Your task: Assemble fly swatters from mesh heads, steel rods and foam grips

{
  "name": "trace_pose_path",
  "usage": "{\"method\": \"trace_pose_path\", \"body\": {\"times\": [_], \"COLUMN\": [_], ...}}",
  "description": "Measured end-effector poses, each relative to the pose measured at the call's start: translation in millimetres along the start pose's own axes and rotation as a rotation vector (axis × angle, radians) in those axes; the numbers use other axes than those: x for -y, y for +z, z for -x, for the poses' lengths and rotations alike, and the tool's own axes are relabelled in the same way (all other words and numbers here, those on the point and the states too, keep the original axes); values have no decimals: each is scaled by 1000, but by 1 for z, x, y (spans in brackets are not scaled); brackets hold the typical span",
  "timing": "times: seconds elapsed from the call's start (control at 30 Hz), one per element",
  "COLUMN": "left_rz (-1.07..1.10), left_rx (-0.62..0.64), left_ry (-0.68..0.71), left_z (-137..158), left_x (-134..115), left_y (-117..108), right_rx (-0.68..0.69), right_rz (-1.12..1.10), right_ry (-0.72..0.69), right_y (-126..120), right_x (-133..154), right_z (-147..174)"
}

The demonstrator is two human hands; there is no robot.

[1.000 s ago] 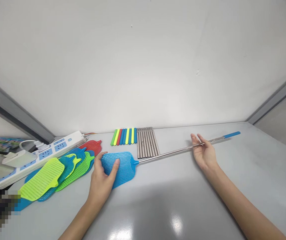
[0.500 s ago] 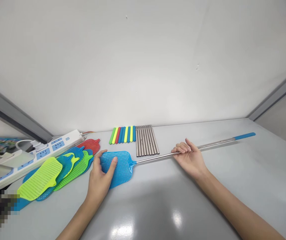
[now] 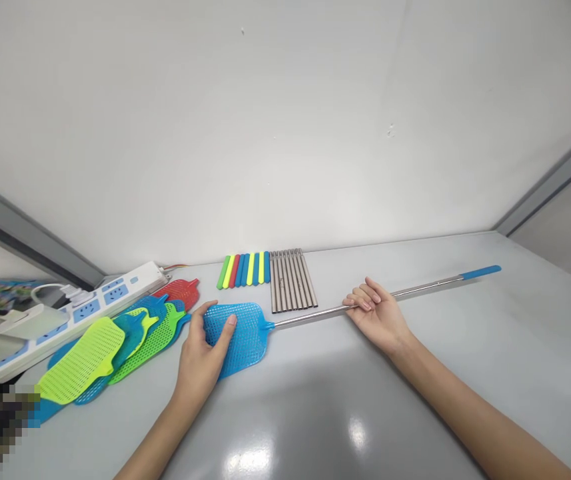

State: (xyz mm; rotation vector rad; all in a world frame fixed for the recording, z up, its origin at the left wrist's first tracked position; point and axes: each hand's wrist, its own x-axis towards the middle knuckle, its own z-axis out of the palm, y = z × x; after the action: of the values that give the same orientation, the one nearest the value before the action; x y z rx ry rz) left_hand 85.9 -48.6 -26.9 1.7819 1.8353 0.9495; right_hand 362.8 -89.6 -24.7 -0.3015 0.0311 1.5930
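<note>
A blue fly swatter lies across the middle of the view, its perforated head (image 3: 245, 337) on the left and a steel rod (image 3: 310, 317) running right to a blue handle (image 3: 482, 272). My left hand (image 3: 205, 343) grips the head's left edge, thumb on top and fingers partly behind it. Farther right, my right hand (image 3: 375, 313) is palm up with its fingers curled round the rod. Behind the swatter, a row of steel rods (image 3: 290, 280) lies side by side, with a row of green, yellow, red and blue handles (image 3: 245, 270) on its left.
Several loose swatter heads overlap on the left, a yellow-green one (image 3: 82, 360) uppermost and a red one (image 3: 180, 292) at the back. Beside them is a white power strip (image 3: 138, 280) with plugged-in adapters (image 3: 35, 320). A pale wall (image 3: 285, 133) rises behind the grey table (image 3: 315, 413).
The blue handle has come slightly left and the swatter head slightly right, so the rod looks a little shorter. Both hands keep their grip. The camera view has shifted slightly.
</note>
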Motion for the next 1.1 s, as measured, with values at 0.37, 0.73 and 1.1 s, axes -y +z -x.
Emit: {"method": "trace_pose_path", "body": {"times": [0.37,0.73,1.1], "left_rz": [-6,11,34], "left_rx": [18,21,25], "left_ry": [1,27,31], "left_z": [1,1,1], "left_x": [0,0,1], "left_y": [0,-1,0], "right_rx": [-11,6,-2], "right_rz": [-1,-39,-17], "right_ry": [1,13,1], "right_y": [-2,-5,-5], "right_x": [1,4,4], "right_z": [0,-1,-2]}}
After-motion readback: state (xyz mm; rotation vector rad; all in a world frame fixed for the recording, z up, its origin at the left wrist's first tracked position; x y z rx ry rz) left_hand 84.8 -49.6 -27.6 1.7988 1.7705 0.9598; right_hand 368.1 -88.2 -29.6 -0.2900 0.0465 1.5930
